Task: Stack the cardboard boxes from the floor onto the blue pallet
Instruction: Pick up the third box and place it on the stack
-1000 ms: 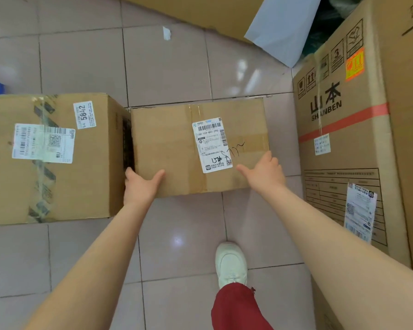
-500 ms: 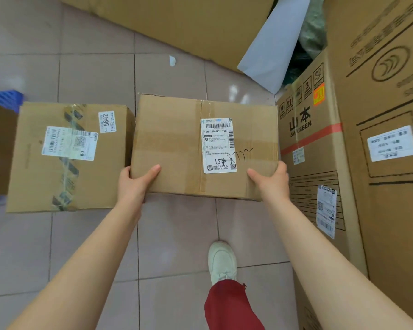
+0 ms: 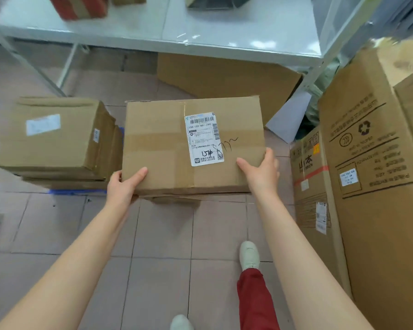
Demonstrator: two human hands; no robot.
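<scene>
Carry step right now, I'd say. Both hands are clamped on one cardboard box: left hand wraps the near left corner, right hand grips the near right corner, thumbs on top, the other fingers hidden underneath. The box looks lifted clear of the tiled floor, its shipping label sitting between the two grips. Just left of the left-hand grip there's a stack of boxes with a bit of blue pallet peeking out under it. Next move probably means swinging it left and setting it on or beside that stack. Watch the tall cartons crowding the right-hand side.
</scene>
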